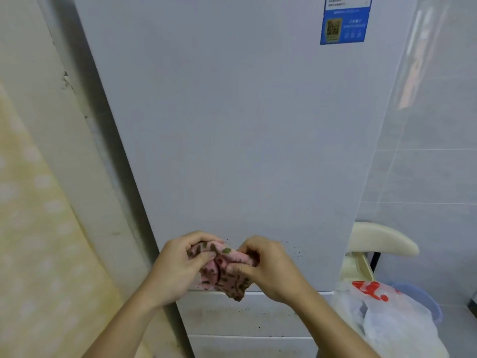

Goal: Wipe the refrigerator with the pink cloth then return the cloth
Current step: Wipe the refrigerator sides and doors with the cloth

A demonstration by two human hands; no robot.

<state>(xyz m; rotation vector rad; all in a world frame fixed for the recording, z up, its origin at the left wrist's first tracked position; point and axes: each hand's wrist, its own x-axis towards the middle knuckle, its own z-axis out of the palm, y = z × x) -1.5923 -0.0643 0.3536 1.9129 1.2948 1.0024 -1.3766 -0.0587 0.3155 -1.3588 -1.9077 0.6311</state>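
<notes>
two hands [175, 267] [273, 270] over half-hidden pink cloth [228, 279]

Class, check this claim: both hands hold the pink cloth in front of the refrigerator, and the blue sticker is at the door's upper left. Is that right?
No. The head view shows the blue sticker at the upper right of the refrigerator, not the upper left. The left hand and right hand do hold the pink cloth before it.
</notes>
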